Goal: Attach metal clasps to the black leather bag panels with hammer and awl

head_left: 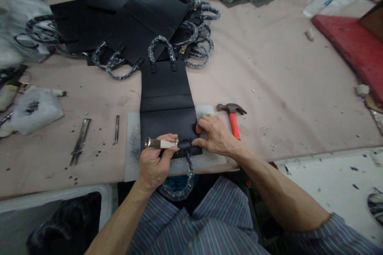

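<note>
The black bag panel [166,103] lies flat, its near end on a grey work pad [133,143] at the near edge of the pink table [284,87]. A plastic-wrapped handle [179,191] hangs from that end over the edge.

The left hand [155,163] is closed around a metal-capped punch tool [160,143], held level across the panel's near edge. The right hand [214,135] holds nothing. It rests on the panel's right corner with the fingers bent and pressing down.

A red-handled hammer [233,117] lies just right of the right hand. Two metal strips [80,139] lie well left of the pad. A stack of black panels [134,20] lies at the far side.
</note>
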`<control>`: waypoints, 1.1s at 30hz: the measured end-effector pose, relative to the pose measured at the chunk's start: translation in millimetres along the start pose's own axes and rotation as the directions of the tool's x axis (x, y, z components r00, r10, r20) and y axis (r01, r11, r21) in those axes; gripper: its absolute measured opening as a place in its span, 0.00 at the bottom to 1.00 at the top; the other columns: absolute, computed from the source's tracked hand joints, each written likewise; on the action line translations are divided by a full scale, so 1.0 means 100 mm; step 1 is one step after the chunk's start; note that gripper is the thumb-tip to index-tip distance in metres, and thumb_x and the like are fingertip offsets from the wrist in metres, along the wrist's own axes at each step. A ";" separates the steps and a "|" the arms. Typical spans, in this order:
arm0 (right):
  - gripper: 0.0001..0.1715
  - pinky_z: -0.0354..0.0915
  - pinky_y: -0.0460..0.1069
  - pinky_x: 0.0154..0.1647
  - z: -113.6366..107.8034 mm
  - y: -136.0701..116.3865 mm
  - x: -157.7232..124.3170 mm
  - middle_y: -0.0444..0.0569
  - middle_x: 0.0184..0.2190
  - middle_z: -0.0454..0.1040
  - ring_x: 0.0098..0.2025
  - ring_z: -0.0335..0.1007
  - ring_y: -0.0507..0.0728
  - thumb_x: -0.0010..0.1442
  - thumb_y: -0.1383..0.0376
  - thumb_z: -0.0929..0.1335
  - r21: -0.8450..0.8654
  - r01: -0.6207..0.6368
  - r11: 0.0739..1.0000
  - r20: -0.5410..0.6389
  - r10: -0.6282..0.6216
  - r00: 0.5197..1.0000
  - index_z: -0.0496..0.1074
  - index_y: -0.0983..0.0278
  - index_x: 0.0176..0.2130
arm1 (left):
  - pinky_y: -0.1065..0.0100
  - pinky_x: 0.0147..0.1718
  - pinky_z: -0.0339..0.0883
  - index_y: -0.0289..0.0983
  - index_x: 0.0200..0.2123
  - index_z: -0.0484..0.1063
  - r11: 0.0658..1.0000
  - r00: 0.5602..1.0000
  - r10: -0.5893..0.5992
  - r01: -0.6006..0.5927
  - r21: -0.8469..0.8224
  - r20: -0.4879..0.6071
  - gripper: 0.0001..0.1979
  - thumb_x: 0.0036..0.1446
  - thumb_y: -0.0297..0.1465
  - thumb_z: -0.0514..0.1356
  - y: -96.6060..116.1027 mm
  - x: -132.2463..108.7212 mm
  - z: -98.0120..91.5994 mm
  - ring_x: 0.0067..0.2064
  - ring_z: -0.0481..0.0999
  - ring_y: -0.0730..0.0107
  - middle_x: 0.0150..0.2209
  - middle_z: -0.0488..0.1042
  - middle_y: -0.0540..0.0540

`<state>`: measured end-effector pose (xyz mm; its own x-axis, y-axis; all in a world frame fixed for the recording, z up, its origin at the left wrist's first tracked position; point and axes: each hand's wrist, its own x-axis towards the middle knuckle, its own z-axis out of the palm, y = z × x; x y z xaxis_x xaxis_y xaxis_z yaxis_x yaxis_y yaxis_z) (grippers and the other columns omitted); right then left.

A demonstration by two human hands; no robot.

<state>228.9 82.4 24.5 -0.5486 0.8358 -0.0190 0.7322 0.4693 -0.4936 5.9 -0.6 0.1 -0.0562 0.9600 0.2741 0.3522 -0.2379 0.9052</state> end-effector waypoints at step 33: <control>0.17 0.50 0.53 0.40 0.01 -0.07 0.14 0.44 0.29 0.70 0.35 0.64 0.56 0.54 0.59 0.75 -0.030 -0.154 0.988 -0.001 0.154 0.988 0.66 0.61 0.26 | 0.61 0.52 0.77 0.37 0.41 0.77 1.000 1.000 -0.005 0.005 0.027 0.002 0.03 0.64 0.28 0.64 0.01 -0.01 0.00 0.47 0.82 0.64 0.45 0.82 0.44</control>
<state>215.6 90.3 27.2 -0.4288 0.8985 -0.0944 0.8200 0.3432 -0.4581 6.1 -1.9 0.3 -0.0557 0.9615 0.2691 0.3766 -0.2293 0.8975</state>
